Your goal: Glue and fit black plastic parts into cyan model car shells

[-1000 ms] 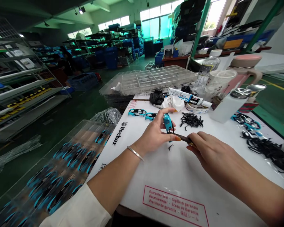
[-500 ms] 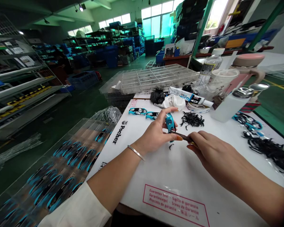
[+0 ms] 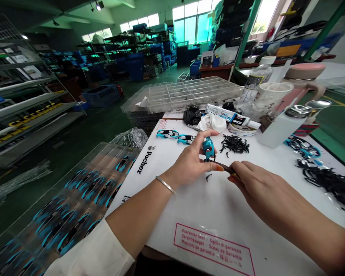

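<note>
Turquoise marks the small part (image 3: pixel 208 148) in the head view, raised above the white board (image 3: pixel 189 207) near its middle. The left hand (image 3: pixel 191 155) grasps this part between thumb and fingers. The right hand (image 3: pixel 250 172) is closed around a slim dark tool (image 3: pixel 222 166), which points leftward to the part's lower end; exact contact at the tip is too small to tell.

White surface extends between the two forearms toward the board's near edge, where a red printed frame (image 3: pixel 212 249) lies, giving both wrists lateral room. Beneath the held part rests one black sliver (image 3: pixel 208 177). Just beyond the right fingers, a pile of black pieces (image 3: pixel 234 144) bounds forward travel; farther back lies a glue tube (image 3: pixel 230 115), and right of the pile stands a translucent bottle (image 3: pixel 284 128). Two turquoise frames (image 3: pixel 167 133) lie near the far left corner. Outside the slanting left edge, at lower left, is a tray (image 3: pixel 105 160) of similar parts. A larger black heap (image 3: pixel 327 184) lies near the right edge, beyond the right forearm.
</note>
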